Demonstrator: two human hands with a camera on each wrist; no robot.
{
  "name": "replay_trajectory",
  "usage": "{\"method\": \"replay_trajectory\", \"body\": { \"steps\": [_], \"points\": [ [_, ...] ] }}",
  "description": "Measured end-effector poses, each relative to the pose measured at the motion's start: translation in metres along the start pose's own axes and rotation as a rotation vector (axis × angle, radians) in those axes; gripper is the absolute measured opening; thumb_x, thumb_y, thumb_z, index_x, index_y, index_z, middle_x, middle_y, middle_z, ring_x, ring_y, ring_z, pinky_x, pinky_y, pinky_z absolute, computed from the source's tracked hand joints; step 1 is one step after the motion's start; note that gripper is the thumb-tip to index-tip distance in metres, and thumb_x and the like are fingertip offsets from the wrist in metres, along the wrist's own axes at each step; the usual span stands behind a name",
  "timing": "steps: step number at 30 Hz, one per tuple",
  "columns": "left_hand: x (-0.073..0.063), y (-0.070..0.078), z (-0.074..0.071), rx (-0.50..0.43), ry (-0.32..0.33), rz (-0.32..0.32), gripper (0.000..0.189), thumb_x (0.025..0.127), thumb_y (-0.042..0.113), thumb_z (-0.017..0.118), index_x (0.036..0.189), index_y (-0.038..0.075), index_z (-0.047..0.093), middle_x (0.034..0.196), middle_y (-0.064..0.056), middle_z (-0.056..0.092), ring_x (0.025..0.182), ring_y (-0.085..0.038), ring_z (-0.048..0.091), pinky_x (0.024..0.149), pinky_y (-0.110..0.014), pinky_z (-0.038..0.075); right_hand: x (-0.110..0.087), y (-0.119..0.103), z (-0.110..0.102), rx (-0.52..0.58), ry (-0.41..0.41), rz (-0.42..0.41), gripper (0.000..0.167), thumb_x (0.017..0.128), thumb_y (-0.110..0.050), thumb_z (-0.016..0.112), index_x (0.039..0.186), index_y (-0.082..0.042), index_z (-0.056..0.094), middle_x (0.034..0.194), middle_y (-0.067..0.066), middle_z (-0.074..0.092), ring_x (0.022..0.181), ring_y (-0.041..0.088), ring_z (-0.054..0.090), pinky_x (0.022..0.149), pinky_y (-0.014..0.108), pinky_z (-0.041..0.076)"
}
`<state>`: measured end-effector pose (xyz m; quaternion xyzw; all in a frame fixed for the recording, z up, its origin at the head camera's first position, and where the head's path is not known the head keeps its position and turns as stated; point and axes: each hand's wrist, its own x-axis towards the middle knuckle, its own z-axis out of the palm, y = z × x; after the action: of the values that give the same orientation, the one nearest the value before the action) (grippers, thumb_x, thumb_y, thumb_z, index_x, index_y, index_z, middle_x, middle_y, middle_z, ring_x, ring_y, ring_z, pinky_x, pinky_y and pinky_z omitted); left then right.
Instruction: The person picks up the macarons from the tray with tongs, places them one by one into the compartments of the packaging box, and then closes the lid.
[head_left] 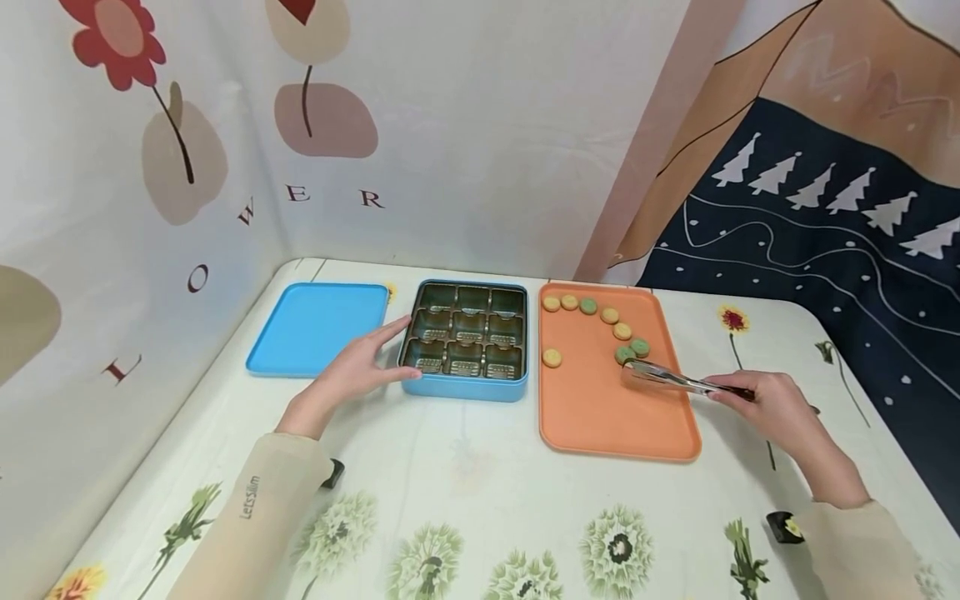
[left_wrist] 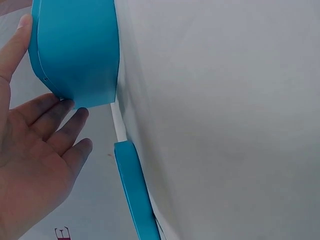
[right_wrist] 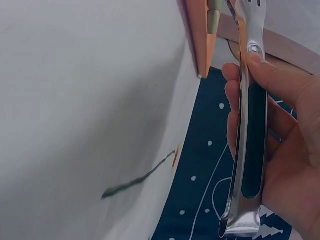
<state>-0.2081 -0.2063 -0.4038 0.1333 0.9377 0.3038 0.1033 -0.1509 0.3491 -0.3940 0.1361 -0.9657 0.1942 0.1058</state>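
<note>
A blue box (head_left: 465,387) with a dark divided insert (head_left: 468,322) stands mid-table; its compartments hold nothing that I can see. My left hand (head_left: 358,364) rests against its left side with fingers spread, thumb at the near corner; in the left wrist view the fingertips touch the blue wall (left_wrist: 80,55). My right hand (head_left: 776,408) grips metal tongs (head_left: 663,375), seen closely as tongs (right_wrist: 255,135) in the right wrist view. Their tips are at a green cookie (head_left: 624,355) on the orange tray (head_left: 615,421); whether they pinch it I cannot tell.
Several yellow and green cookies lie on the tray in a curve, with one yellow cookie (head_left: 552,357) apart near the left edge. A blue lid (head_left: 318,329) lies left of the box. Hanging cloth (head_left: 480,150) closes off the table's back and left.
</note>
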Motion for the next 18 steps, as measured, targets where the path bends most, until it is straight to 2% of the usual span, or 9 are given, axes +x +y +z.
{"method": "replay_trajectory", "body": {
  "steps": [12, 18],
  "points": [
    [-0.001, 0.001, 0.0, -0.005, -0.012, -0.017, 0.099, 0.085, 0.057, 0.072, 0.161, 0.023, 0.018, 0.166, -0.017, 0.022, 0.149, -0.047, 0.023, 0.116, -0.07, 0.025, 0.015, -0.014, -0.001, 0.014, 0.029, -0.007, 0.021, 0.081, -0.004, 0.079, 0.102, 0.002, 0.078, 0.085, 0.017, 0.075, 0.063, 0.001, 0.044, 0.049, 0.019, 0.037],
    [-0.001, 0.001, 0.0, -0.013, -0.013, -0.023, 0.098, 0.086, 0.055, 0.072, 0.162, 0.024, 0.018, 0.166, -0.016, 0.021, 0.15, -0.047, 0.022, 0.116, -0.07, 0.025, 0.021, -0.02, -0.003, 0.027, 0.043, -0.035, 0.021, 0.081, -0.002, 0.079, 0.102, 0.002, 0.078, 0.085, 0.017, 0.075, 0.063, 0.0, 0.047, 0.049, 0.018, 0.039]
  ]
}}
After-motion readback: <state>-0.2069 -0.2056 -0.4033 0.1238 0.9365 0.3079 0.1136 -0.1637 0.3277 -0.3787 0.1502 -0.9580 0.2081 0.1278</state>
